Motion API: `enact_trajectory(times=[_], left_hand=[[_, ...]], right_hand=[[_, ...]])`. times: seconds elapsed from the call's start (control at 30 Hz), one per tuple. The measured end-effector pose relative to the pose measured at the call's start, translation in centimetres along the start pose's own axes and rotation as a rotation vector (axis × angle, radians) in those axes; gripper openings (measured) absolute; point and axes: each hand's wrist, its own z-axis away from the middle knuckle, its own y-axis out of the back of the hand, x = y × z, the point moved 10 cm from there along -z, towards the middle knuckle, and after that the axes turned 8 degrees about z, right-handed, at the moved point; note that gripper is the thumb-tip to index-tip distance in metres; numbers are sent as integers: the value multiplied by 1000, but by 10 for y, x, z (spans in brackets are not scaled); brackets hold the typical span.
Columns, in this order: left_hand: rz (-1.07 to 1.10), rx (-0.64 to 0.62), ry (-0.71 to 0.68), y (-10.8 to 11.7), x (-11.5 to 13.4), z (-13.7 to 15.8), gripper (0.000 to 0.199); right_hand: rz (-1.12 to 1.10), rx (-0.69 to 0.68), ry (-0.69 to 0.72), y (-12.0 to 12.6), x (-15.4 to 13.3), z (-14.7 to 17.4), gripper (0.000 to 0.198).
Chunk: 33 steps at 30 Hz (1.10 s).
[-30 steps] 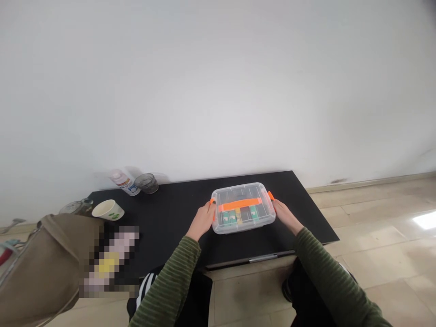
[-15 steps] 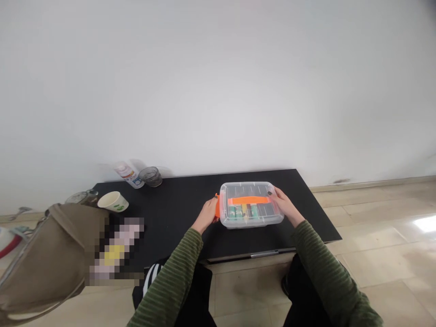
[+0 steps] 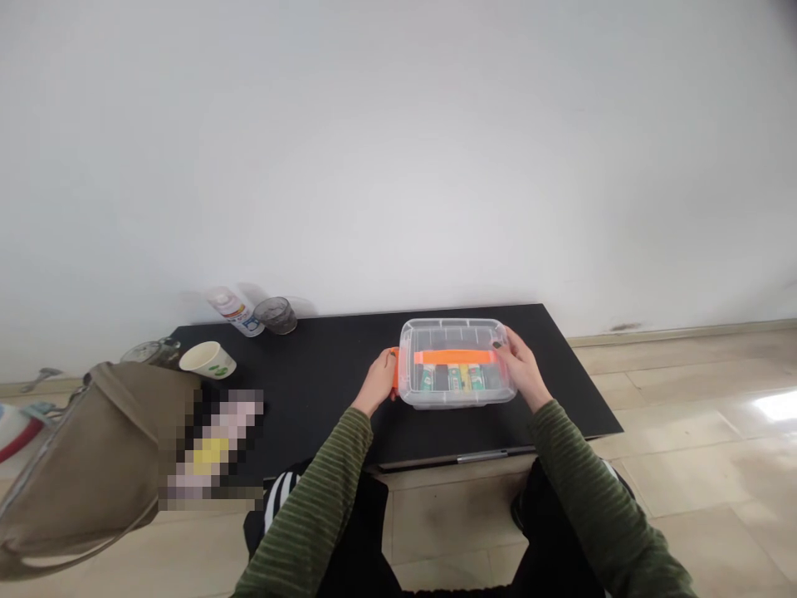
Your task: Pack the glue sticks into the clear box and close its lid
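Observation:
A clear plastic storage box [image 3: 457, 332] with an orange handle [image 3: 453, 357] on its lid is held between my two hands over the black table [image 3: 324, 390]. My left hand [image 3: 378, 382] is closed on its left end, at the orange latch [image 3: 396, 370]. On the right end, my right hand [image 3: 521, 370] grips the box with the thumb on top of the lid. Several small green, white and yellow packets [image 3: 466, 378] show through the lid. Whether the box touches the tabletop I cannot tell.
Left on the table are a spray can [image 3: 235, 312], a dark glass [image 3: 276, 316], a paper cup [image 3: 207, 360] and a glass container [image 3: 153, 352]. A brown bag [image 3: 105, 457] and a blurred-out item [image 3: 212, 453] are at the front left. A white wall stands behind.
The box has tilted in my hands, and the packets inside have slid to the right. Both hands keep their hold. The whole view has shifted slightly.

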Motion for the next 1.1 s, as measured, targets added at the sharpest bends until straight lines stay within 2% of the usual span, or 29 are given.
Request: enact_trajectory(times=[0.1, 0.2, 0.3, 0.4, 0.47, 0.53, 0.67, 0.73, 0.8, 0.9, 1.0, 1.1], left_hand=[[13, 20, -2, 4, 0, -1, 37], [22, 65, -4, 16, 4, -1, 39], [19, 133, -7, 34, 9, 2, 41], [2, 208, -16, 54, 11, 8, 41], [-12, 259, -13, 67, 11, 12, 40], [-23, 291, 4, 78, 6, 16, 41], [-97, 314, 46, 96, -10, 21, 42], [-212, 339, 22, 105, -14, 22, 43], [-328, 380, -65, 112, -8, 24, 42], [-414, 438, -259, 112, 11, 31, 38], [-461, 426, -462, 97, 36, 44, 34], [-547, 327, -613, 70, 55, 58, 29]], right_hand=[[-279, 172, 87, 30, -6, 1, 53], [-454, 431, 164, 88, 4, 0, 54], [-484, 663, 214, 145, 22, 3, 47], [-388, 703, 229, 168, 32, 6, 43], [-232, 642, 236, 166, 32, 9, 42], [27, 549, 244, 155, 26, 13, 38], [610, 277, 369, 113, 6, 21, 22], [804, 142, 421, 93, 4, 24, 25], [964, 77, 385, 84, 14, 24, 30], [1142, 49, 229, 85, 45, 21, 31], [1196, 30, 93, 91, 76, 19, 33], [1144, 17, 41, 88, 86, 19, 33]])
